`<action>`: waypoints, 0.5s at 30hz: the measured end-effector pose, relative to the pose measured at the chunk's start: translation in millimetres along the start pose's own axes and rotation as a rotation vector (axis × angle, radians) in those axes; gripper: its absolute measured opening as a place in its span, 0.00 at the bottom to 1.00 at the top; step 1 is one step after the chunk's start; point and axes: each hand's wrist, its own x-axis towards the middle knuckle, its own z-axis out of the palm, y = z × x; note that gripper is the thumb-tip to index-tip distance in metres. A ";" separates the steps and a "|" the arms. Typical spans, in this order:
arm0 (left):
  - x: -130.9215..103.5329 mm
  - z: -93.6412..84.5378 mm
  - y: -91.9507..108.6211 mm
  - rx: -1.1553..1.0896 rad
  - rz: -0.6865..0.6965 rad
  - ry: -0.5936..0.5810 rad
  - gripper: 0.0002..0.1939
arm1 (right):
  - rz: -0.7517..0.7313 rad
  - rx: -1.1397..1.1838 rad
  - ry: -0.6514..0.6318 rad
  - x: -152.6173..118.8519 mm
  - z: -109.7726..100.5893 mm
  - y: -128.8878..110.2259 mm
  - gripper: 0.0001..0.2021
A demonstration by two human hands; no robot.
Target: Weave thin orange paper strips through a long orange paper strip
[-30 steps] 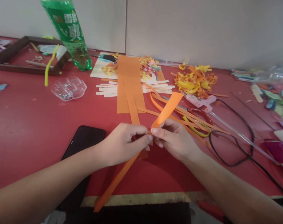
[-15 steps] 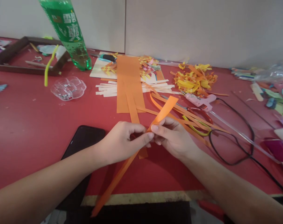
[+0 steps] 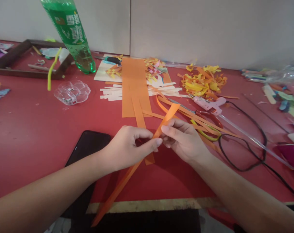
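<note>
A: The red table [image 3: 40, 129] spreads beneath your fingers. What are they doing?
B: Your left hand [image 3: 132, 147] and right hand [image 3: 185, 140] pinch the strip [image 3: 170, 113] thumb to finger, apparently shaping it; it slants beyond them and trails nearer you.
A: And shifting grip?
B: That would call for one firm pinch. Your hands angle inward, forearms spreading outward behind; the sheet [image 3: 134, 74] lies beyond your fingers.

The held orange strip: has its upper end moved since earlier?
Yes: the strip's upper end has drawn down and left, nearer the wide orange sheet.
</note>
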 end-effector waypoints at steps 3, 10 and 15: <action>-0.4 -0.4 0.5 -0.001 0.019 0.019 0.17 | -0.019 -0.025 -0.046 -1.1 0.7 3.1 0.12; -2.6 -1.2 3.5 -0.014 -0.019 -0.008 0.16 | 0.010 -0.017 -0.019 -1.1 1.8 -1.4 0.14; -1.9 -1.4 4.0 -0.084 -0.040 -0.015 0.13 | -0.002 -0.032 0.056 2.2 -1.9 -9.4 0.16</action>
